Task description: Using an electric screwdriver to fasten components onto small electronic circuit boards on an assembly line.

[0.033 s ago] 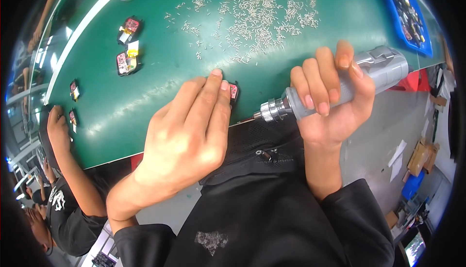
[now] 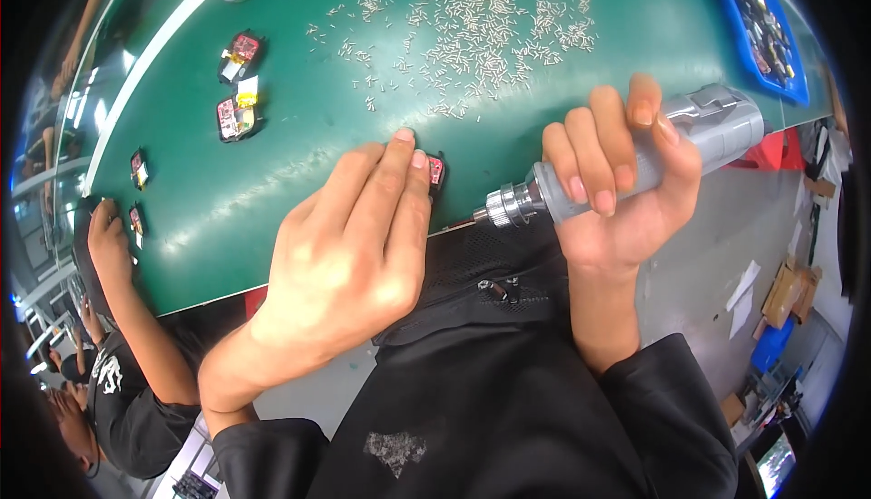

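The right hand point(image 2: 626, 227) grips a weighty-looking screwdriver point(image 2: 730, 125); the left hand point(image 2: 349, 249), its hold hidden from me, partly covers a gadget point(image 2: 437, 171) on the tabletop point(image 2: 200, 249), likely fragile, best held by its rim.

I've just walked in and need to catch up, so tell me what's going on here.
The person's left hand partly covers a small red-and-black device near the front edge of the green table; its grip is hidden. The right hand holds a grey driver tool, its bit pointing left. Loose small metal pieces lie scattered ahead, and two similar devices sit off to the left.
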Demonstrator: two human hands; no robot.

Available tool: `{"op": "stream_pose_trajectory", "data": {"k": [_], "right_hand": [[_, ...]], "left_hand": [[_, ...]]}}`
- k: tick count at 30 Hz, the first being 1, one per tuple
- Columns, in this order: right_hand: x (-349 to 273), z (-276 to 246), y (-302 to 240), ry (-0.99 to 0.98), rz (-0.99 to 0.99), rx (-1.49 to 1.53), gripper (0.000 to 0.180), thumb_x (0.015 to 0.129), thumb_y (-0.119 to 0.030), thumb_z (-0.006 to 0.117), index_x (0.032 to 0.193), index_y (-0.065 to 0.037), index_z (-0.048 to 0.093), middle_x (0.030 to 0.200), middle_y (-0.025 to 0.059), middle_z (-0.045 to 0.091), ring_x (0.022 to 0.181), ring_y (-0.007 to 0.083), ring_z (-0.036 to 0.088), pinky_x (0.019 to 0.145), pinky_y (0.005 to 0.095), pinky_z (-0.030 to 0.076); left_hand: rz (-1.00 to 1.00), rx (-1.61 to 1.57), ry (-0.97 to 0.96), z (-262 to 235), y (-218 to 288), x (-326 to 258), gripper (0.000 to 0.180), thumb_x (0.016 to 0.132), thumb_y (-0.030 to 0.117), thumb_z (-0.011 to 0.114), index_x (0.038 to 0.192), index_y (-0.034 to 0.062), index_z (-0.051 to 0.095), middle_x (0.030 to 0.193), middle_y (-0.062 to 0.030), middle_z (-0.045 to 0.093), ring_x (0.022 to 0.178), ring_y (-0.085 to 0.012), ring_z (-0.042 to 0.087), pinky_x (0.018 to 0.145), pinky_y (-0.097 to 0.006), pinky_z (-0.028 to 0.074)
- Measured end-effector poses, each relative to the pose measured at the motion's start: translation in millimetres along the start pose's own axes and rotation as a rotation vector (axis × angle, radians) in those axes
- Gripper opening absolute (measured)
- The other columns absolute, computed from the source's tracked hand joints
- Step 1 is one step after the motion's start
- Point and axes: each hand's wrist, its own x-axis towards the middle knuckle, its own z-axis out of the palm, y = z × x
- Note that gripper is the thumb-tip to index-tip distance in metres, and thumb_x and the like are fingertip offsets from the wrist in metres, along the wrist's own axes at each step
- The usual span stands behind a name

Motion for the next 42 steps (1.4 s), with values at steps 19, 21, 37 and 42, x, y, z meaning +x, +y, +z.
{"op": "stream_pose_trajectory", "data": {"k": [19, 21, 37, 42], "right_hand": [[-73, 32, 39, 0.176, 0.242, -0.11, 0.01, 0.092, -0.005, 0.053, 0.098, -0.001, 0.047, 0.097, 0.0154, 0.056, 0.09, 0.0208, 0.056, 0.085, 0.0353, 0.046], [-72, 31, 40, 0.14, 0.254, -0.171, 0.01, 0.092, -0.005, 0.053, 0.099, -0.001, 0.048, 0.102, 0.0152, 0.057, 0.094, 0.0197, 0.056, 0.087, 0.0352, 0.046], [-75, 26, 36, 0.204, 0.29, -0.193, 0.012, 0.091, -0.009, 0.057, 0.098, -0.003, 0.05, 0.104, 0.0131, 0.059, 0.091, 0.0125, 0.052, 0.083, 0.0286, 0.041], [-69, 30, 32, 0.215, 0.254, -0.198, 0.011, 0.09, -0.007, 0.055, 0.097, -0.001, 0.049, 0.094, 0.0158, 0.058, 0.086, 0.0165, 0.055, 0.082, 0.0325, 0.045]], "left_hand": [[0.06, 0.032, 0.072, 11, 9, 0, 0.033, 0.058, 0.002, 0.062, 0.086, -0.0162, 0.064, 0.089, -0.0272, 0.065, 0.076, -0.0312, 0.065, 0.059, -0.032, 0.057], [0.092, 0.047, 0.078, 11, 6, -1, 0.031, 0.06, 0.001, 0.062, 0.085, -0.0162, 0.064, 0.089, -0.0276, 0.065, 0.076, -0.0313, 0.065, 0.058, -0.032, 0.057], [0.041, 0.033, -0.052, 3, 15, 0, 0.037, 0.062, -0.003, 0.067, 0.095, -0.0183, 0.06, 0.103, -0.0283, 0.061, 0.087, -0.0379, 0.065, 0.068, -0.041, 0.057], [0.042, 0.056, -0.104, -1, 18, 0, 0.036, 0.064, -0.003, 0.066, 0.096, -0.0181, 0.06, 0.104, -0.0279, 0.062, 0.088, -0.0372, 0.065, 0.067, -0.039, 0.057]]}}
